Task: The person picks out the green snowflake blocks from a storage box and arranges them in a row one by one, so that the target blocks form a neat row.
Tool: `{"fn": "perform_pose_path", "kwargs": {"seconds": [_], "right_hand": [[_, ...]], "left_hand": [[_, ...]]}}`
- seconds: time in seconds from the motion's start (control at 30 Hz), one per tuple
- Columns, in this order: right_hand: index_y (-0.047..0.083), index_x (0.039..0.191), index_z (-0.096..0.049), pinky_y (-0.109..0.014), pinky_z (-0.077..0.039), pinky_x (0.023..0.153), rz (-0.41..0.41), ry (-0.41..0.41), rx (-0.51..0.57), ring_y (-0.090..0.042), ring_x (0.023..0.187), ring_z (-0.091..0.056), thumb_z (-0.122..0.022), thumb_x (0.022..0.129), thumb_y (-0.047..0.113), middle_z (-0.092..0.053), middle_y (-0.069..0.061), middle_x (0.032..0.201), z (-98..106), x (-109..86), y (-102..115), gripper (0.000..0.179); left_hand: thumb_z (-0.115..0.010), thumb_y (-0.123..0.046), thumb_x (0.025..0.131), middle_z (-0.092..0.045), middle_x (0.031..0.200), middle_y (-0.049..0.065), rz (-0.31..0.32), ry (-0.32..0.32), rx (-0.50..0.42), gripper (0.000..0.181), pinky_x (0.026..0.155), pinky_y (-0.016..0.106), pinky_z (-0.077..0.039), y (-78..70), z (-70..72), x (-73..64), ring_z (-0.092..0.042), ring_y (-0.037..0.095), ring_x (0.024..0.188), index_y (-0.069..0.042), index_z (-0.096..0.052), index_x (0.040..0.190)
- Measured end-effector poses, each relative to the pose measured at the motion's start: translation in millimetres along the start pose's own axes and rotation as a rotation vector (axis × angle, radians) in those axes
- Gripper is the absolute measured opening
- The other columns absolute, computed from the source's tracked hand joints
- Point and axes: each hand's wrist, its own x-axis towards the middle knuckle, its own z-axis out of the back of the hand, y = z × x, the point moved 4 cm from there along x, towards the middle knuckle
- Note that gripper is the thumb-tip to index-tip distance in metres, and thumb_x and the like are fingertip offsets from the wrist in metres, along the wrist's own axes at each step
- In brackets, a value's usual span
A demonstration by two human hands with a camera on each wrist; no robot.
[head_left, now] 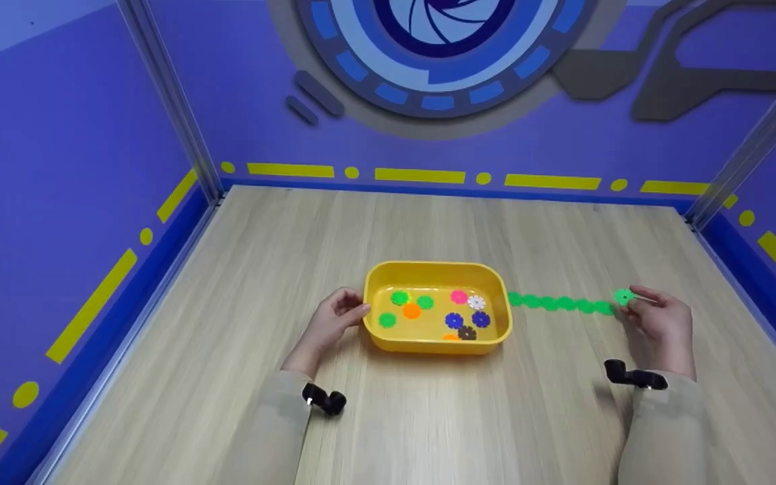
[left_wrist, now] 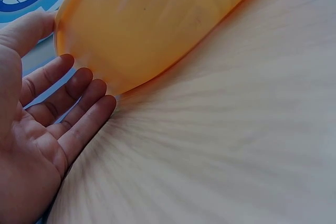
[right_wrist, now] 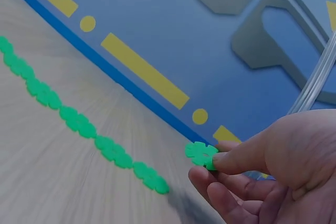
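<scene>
A yellow plastic bin stands on the table, with several notched plastic discs in it: green, orange, pink, white, blue and brown. My left hand holds the bin's left end. In the left wrist view its thumb reaches the rim while the fingertips touch the outer wall. Between thumb and fingers, my right hand pinches a green notched disc, raised near the right end of a row of green discs. That row lies on the table, running right from beside the bin.
The wooden table is bordered by a purple-blue back wall and side walls with yellow markings. Metal posts rise at the back corners. A black wrist strap sits on each sleeve.
</scene>
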Motion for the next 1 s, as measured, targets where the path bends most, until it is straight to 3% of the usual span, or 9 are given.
{"fn": "perform_pose_path", "kwargs": {"seconds": [0.1, 0.2, 0.67, 0.83, 1.0], "right_hand": [[-0.004, 0.151, -0.045, -0.016, -0.056, 0.067, -0.014, -0.031, -0.105, 0.002, 0.072, -0.065, -0.053, 0.103, 0.007, -0.064, 0.021, 0.076, 0.7, 2.3, -4.7, 0.050], [-0.005, 0.151, -0.044, -0.016, -0.055, 0.064, -0.025, -0.050, -0.145, 0.003, 0.068, -0.064, -0.051, 0.102, 0.005, -0.063, 0.021, 0.072, 0.9, 4.0, -8.7, 0.050], [-0.007, 0.140, -0.056, -0.016, -0.049, 0.058, 0.017, -0.138, -0.325, 0.002, 0.062, -0.057, -0.055, 0.099, 0.009, -0.058, 0.021, 0.071, -0.3, 7.6, -9.9, 0.045], [-0.002, 0.141, -0.058, -0.022, -0.047, 0.056, -0.007, -0.144, -0.403, -0.005, 0.061, -0.053, -0.053, 0.102, 0.020, -0.063, 0.007, 0.087, 0.2, 4.5, -7.8, 0.046], [-0.002, 0.141, -0.058, -0.018, -0.047, 0.059, -0.007, -0.162, -0.422, -0.008, 0.075, -0.054, -0.051, 0.103, 0.022, -0.064, -0.021, 0.124, -0.7, 1.4, -4.5, 0.045]], "left_hand": [[-0.071, -0.011, 0.096, -0.063, 0.107, 0.005, 0.001, -0.001, -0.005, 0.025, 0.084, 0.026, -0.060, -0.1, -0.3, 0.3, -0.063, 0.012, 0.097, 0.002, -0.061, 0.115], [-0.071, -0.011, 0.096, -0.062, 0.106, 0.005, 0.002, 0.000, -0.010, 0.025, 0.084, 0.026, -0.060, 0.1, -0.5, 0.5, -0.063, 0.012, 0.097, 0.002, -0.060, 0.114], [-0.071, -0.015, 0.097, -0.063, 0.109, 0.006, -0.002, 0.012, -0.003, 0.028, 0.086, 0.026, -0.060, -2.1, -0.6, -1.5, -0.063, 0.013, 0.099, 0.001, -0.060, 0.116], [-0.072, -0.014, 0.096, -0.064, 0.109, 0.007, 0.012, 0.005, -0.010, 0.027, 0.086, 0.027, -0.060, -0.7, -0.6, -0.6, -0.063, 0.013, 0.099, 0.001, -0.061, 0.116], [-0.072, -0.013, 0.096, -0.064, 0.110, 0.007, 0.011, 0.001, -0.010, 0.026, 0.087, 0.027, -0.060, -0.6, -0.2, 0.2, -0.063, 0.013, 0.100, 0.001, -0.061, 0.115]]}}
